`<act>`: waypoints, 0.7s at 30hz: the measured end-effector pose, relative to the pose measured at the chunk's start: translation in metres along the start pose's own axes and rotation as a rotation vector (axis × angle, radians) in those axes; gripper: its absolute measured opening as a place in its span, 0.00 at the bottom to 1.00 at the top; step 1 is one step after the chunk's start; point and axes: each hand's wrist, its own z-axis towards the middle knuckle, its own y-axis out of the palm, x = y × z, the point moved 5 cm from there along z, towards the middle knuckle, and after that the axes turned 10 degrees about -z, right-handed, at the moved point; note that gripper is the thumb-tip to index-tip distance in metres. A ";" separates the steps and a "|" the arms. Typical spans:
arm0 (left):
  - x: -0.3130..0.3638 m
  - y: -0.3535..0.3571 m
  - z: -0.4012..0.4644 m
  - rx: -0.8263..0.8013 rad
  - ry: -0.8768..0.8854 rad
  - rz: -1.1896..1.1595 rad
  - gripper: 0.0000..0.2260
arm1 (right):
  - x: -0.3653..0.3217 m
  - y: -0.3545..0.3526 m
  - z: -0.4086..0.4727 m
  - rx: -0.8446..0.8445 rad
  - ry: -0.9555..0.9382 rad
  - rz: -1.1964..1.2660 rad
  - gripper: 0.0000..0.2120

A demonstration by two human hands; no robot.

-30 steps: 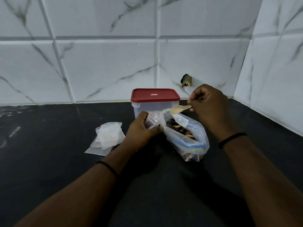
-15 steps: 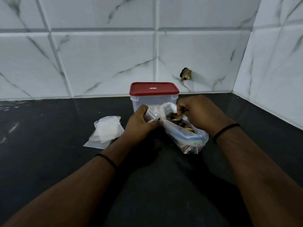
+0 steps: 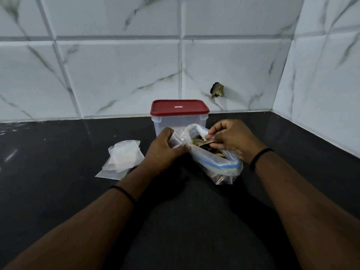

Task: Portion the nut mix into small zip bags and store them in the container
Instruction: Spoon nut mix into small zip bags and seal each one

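A large clear zip bag (image 3: 218,165) with a blue seal lies open on the black counter and holds the nut mix (image 3: 206,148). My right hand (image 3: 230,140) pinches a small wooden spoon (image 3: 202,142) whose bowl sits inside the bag's mouth. My left hand (image 3: 165,151) grips a small clear zip bag (image 3: 178,141) right beside the big bag's opening. Behind both stands a clear container (image 3: 179,121) closed with a red lid (image 3: 179,107). A pile of empty small zip bags (image 3: 122,158) lies to the left.
The black counter (image 3: 58,182) runs back to a white marble-tiled wall, with a second tiled wall closing the corner on the right. A small brass fitting (image 3: 217,90) sticks out of the back wall above the container.
A second ago my right hand held the spoon above the big bag; it has since dipped it into the nuts. The left hand kept its grip on the small bag.
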 end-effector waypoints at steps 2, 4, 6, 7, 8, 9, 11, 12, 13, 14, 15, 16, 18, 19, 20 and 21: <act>0.000 0.000 0.000 0.001 -0.001 -0.004 0.17 | -0.001 -0.007 0.000 0.044 0.031 0.029 0.09; 0.001 -0.001 0.000 0.002 -0.001 -0.012 0.18 | -0.001 -0.014 0.000 0.101 0.044 0.007 0.08; 0.001 -0.001 0.000 0.006 0.004 -0.020 0.18 | -0.003 -0.020 -0.002 0.156 0.028 -0.050 0.07; 0.001 -0.001 0.000 0.007 0.005 -0.025 0.18 | -0.005 -0.023 -0.003 0.188 0.005 -0.108 0.07; 0.001 -0.001 0.000 0.007 0.003 -0.028 0.17 | -0.008 -0.025 -0.004 0.221 -0.028 -0.190 0.07; 0.001 -0.001 0.000 0.006 -0.001 -0.027 0.17 | -0.012 -0.027 -0.006 0.243 -0.063 -0.268 0.07; 0.001 -0.001 0.000 0.004 -0.009 -0.016 0.17 | -0.018 -0.026 -0.009 0.250 -0.099 -0.328 0.06; 0.001 -0.001 0.000 0.003 -0.008 -0.015 0.17 | -0.019 -0.026 -0.009 0.241 -0.095 -0.314 0.06; 0.001 -0.001 0.000 0.003 -0.006 -0.017 0.17 | -0.018 -0.026 -0.009 0.232 -0.079 -0.283 0.06; 0.001 -0.001 0.000 0.004 -0.003 -0.017 0.17 | -0.017 -0.027 -0.010 0.226 -0.057 -0.241 0.06; 0.002 -0.001 0.000 0.007 0.000 -0.014 0.17 | -0.017 -0.028 -0.010 0.221 -0.038 -0.196 0.06; 0.002 -0.001 0.000 0.008 0.003 -0.011 0.17 | -0.017 -0.029 -0.011 0.219 -0.028 -0.151 0.05; 0.002 -0.001 0.000 0.009 0.003 -0.009 0.17 | -0.021 -0.033 -0.014 0.226 -0.036 -0.069 0.05; 0.002 -0.002 0.000 0.010 0.001 -0.006 0.17 | -0.025 -0.034 -0.016 0.231 -0.052 -0.032 0.05; 0.002 -0.002 0.000 0.012 -0.003 -0.003 0.17 | -0.029 -0.035 -0.018 0.235 -0.073 0.003 0.04; 0.001 -0.002 0.001 0.015 -0.009 0.002 0.17 | -0.034 -0.035 -0.021 0.235 -0.099 0.034 0.03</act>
